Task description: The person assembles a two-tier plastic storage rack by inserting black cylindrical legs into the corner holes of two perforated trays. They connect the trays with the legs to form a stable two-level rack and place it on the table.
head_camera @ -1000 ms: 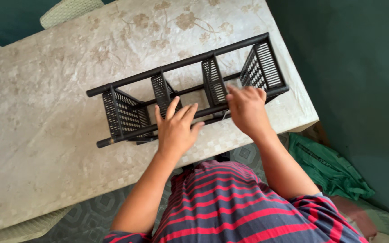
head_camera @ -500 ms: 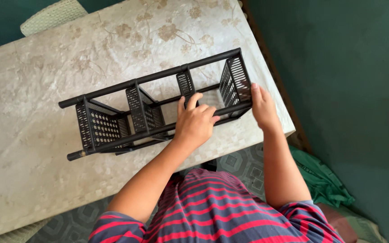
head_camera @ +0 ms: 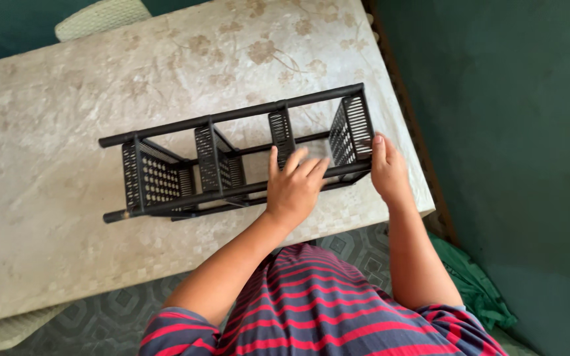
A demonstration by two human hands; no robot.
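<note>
A black plastic shelf rack with long round poles and slatted, perforated panels (head_camera: 232, 158) lies on its side across a pale table covered in a cream cloth with a faded floral print (head_camera: 54, 118). The rack runs from about nine o'clock to three o'clock, its right end close to the table's right edge.

The person's left hand (head_camera: 295, 188) rests on the rack's near pole, at about six o'clock of the frame's middle. Its fingers (head_camera: 298, 161) are spread and lie flat over the pole, reaching toward the third panel; the hand is open, pressing rather than clasping. The right hand (head_camera: 387, 171) sits at the rack's right end, at about four o'clock from the rack's middle. Its fingers point up along the end panel, touching the outer edge; whether the thumb wraps around the frame cannot be told.

At six o'clock shows the person's shirt with red and dark blue stripes (head_camera: 324, 310). A woven cream chair back (head_camera: 100, 16) peeks over the table's far edge at eleven o'clock. A crumpled green cloth (head_camera: 476, 290) lies on the floor at five o'clock, beside the dark green wall (head_camera: 522, 132).
</note>
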